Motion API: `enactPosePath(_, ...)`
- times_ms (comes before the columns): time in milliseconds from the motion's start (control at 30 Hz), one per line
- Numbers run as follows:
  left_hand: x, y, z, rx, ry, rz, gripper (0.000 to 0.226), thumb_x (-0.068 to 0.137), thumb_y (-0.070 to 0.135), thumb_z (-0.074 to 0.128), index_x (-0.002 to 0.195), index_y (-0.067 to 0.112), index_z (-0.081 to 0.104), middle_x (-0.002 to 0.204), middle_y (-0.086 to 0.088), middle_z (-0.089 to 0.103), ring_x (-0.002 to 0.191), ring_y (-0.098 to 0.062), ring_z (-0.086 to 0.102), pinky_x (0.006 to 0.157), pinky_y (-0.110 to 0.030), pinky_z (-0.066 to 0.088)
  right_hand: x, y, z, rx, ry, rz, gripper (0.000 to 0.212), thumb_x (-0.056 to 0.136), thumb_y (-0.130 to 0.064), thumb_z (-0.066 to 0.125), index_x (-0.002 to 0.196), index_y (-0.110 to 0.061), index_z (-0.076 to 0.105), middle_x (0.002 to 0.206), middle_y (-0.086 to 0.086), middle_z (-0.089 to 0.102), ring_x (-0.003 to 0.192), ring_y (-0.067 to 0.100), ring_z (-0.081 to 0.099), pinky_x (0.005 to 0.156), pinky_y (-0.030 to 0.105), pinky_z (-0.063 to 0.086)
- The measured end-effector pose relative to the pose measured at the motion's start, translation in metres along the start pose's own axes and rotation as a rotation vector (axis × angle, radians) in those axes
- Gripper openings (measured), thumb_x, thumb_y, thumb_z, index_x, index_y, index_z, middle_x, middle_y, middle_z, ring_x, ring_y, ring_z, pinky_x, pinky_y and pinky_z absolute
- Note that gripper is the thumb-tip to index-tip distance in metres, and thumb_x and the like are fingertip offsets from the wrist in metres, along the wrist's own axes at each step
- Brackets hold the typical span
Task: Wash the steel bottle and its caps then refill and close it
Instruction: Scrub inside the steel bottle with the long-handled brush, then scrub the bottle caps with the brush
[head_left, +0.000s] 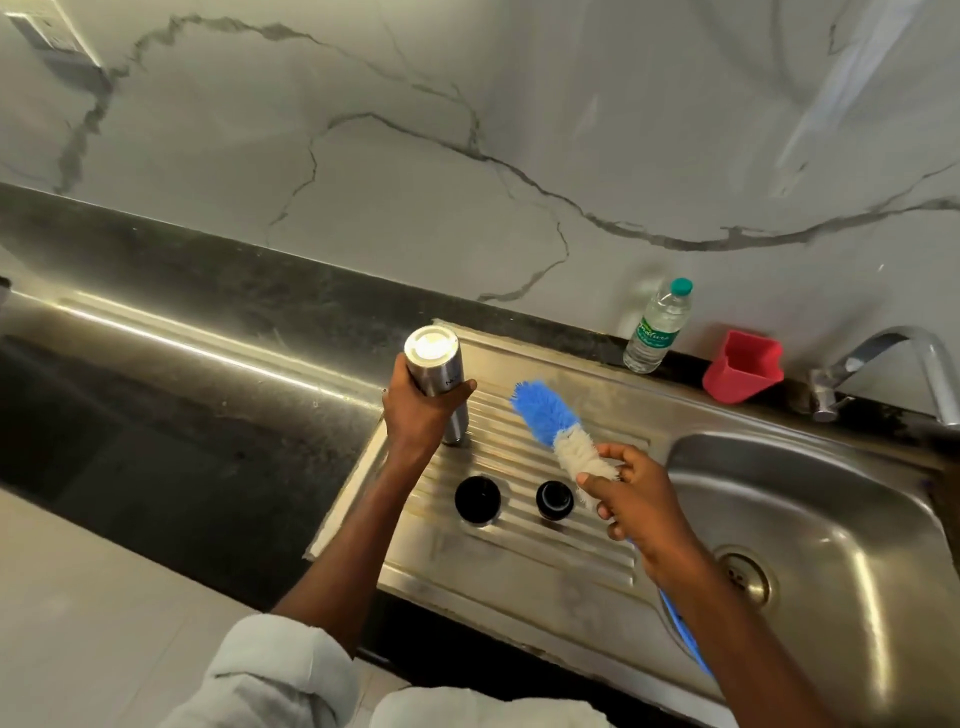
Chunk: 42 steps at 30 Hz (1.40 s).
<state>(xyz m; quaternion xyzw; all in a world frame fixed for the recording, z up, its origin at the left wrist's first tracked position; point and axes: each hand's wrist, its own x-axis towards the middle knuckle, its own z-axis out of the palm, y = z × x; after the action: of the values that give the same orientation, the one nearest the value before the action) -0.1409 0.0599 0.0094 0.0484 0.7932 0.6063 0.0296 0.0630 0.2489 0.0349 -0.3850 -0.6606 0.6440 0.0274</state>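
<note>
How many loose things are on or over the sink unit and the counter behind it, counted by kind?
Steel bottle, held by the left hand: 1
Black caps on the drainboard: 2
Bottle brush, held by the right hand: 1
Plastic water bottle: 1
Red holder: 1
Total: 6

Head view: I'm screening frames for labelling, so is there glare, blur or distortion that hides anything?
Head view: wide-angle lens bends the counter edge; a bright glare streak runs along the steel rim and whites out the bottle end, held in the left hand; brush in the right hand is slightly soft; both caps stay legible.
</note>
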Motion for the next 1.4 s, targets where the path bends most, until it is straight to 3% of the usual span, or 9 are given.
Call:
enactPosePath(267,0.003,-0.001,0.001,0.098,-0.047,0.005,0.078,0.068,0.04,0.098,0.128,0.037,0.048,0.125,0.013,0.065,0.113,-0.011,0.062,0.095,-0.036,0.057,0.002,0.004,0.015,0.02,0.004,0.015,0.036,0.089,-0.01,0.074,0.121,-0.022,0.063,0.103,0.013,0.072,0.054,0.013,0.053,0.043,0.023,0.037)
enactPosePath(667,-0.007,0.001,0.001,0.099,-0.006,-0.011,0.098,0.069,0.041,0.098,0.148,0.025,0.041,0.139,0.002,0.063,0.124,-0.019,0.061,0.103,-0.046,0.055,-0.006,0.009,0.012,0.038,-0.028,0.038,0.03,0.09,-0.006,0.073,0.112,-0.024,0.061,0.104,0.016,0.071,0.051,0.013,0.05,0.041,0.023,0.035)
enactPosePath(867,-0.032,-0.005,-0.006,0.056,0.034,-0.07,0.109,0.075,0.069,0.084,0.157,0.024,0.029,0.154,-0.006,0.048,0.133,-0.021,0.053,0.104,-0.042,0.05,-0.009,0.012,0.007,0.051,-0.03,0.036,0.033,0.09,-0.007,0.073,0.118,-0.02,0.062,0.104,0.016,0.071,0.053,0.013,0.05,0.04,0.023,0.035)
enactPosePath(933,-0.059,-0.015,-0.005,0.059,0.15,-0.124,0.086,0.09,0.07,0.067,0.153,0.02,0.035,0.147,-0.008,0.05,0.13,-0.025,0.055,0.101,-0.045,0.053,-0.01,0.014,0.004,0.047,-0.024,0.025,0.036,0.089,-0.008,0.075,0.121,-0.02,0.062,0.103,0.016,0.071,0.054,0.013,0.051,0.04,0.023,0.036)
enactPosePath(1000,-0.091,-0.033,0.001,0.124,0.209,-0.152,0.053,0.103,0.055,0.057,0.141,0.019,0.047,0.134,-0.005,0.055,0.122,-0.025,0.058,0.098,-0.044,0.054,-0.011,0.017,0.001,0.023,-0.015,0.009,0.042,0.086,-0.008,0.078,0.121,-0.02,0.061,0.102,0.015,0.071,0.054,0.014,0.051,0.041,0.023,0.037)
enactPosePath(1067,-0.121,-0.051,0.005,0.192,0.088,-0.157,0.04,0.102,0.034,0.063,0.137,0.021,0.052,0.13,-0.001,0.057,0.12,-0.023,0.058,0.1,-0.043,0.053,-0.011,0.02,-0.003,-0.03,-0.008,-0.015,0.047,0.082,-0.008,0.081,0.121,-0.023,0.06,0.101,0.013,0.071,0.055,0.013,0.052,0.041,0.022,0.037)
enactPosePath(1133,-0.139,-0.066,0.007,0.246,-0.106,-0.154,0.054,0.09,0.024,0.075,0.14,0.018,0.054,0.129,0.0,0.059,0.123,-0.021,0.056,0.102,-0.039,0.05,-0.01,0.023,-0.008,-0.094,0.001,-0.054,0.051,0.079,-0.01,0.083,0.121,-0.026,0.06,0.104,0.01,0.071,0.057,0.011,0.054,0.043,0.021,0.039)
enactPosePath(1267,-0.14,-0.079,0.01,0.48,-0.276,-0.09,0.074,0.081,0.043,0.073,0.148,0.027,0.048,0.142,0.001,0.056,0.133,-0.025,0.046,0.105,-0.043,0.037,-0.015,0.026,-0.02,-0.24,0.046,-0.168,0.053,0.078,-0.017,0.085,0.122,-0.032,0.059,0.106,-0.001,0.07,0.077,0.014,0.067,0.061,0.034,0.055)
enactPosePath(1400,-0.128,-0.081,0.016,0.426,-0.277,-0.102,0.063,0.082,0.049,0.076,0.138,0.039,0.049,0.136,0.009,0.058,0.13,-0.017,0.05,0.098,-0.037,0.022,-0.025,0.027,-0.027,-0.365,0.056,-0.234,0.052,0.08,-0.021,0.08,0.124,-0.036,0.058,0.098,-0.01,0.068,0.081,0.014,0.068,0.072,0.044,0.06)
